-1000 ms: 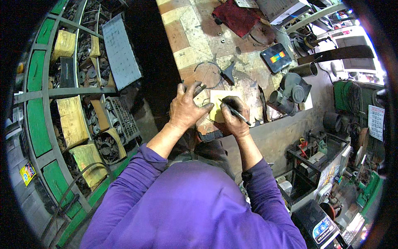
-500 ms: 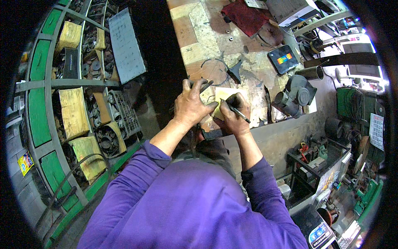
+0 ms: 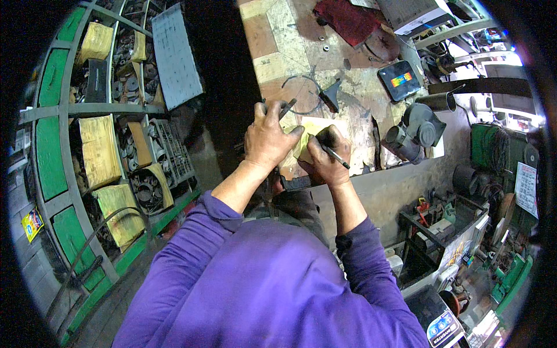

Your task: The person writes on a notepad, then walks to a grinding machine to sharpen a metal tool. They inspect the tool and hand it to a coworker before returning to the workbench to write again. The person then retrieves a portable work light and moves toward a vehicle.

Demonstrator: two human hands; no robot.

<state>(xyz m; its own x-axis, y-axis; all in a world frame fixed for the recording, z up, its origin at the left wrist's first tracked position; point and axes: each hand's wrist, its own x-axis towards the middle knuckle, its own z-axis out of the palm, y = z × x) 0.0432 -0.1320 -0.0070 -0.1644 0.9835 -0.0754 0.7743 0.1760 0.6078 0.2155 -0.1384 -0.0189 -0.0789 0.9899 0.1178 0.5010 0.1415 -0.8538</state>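
My right hand is closed round a dark pen and rests on a small yellowish sheet of paper at the near edge of the table. The pen's writing end is hidden by the fingers. To its left, my left hand grips a slim dark tool, whose end sticks up past the fingers; its kind cannot be made out. The left thumb reaches to the paper's left edge. Just beyond the paper lies a black wedge-shaped piece, beside a thin dark ring mark on the tabletop.
The patchwork tabletop carries a black box, a red cloth and small nuts. A grey machine part stands at the right edge. Green-framed shelves of metal parts line the left; a cluttered rack stands right.
The view has shifted slightly. My left hand has lifted and turned a little, its fingers higher against the paper. The right hand keeps the pen in nearly the same place.
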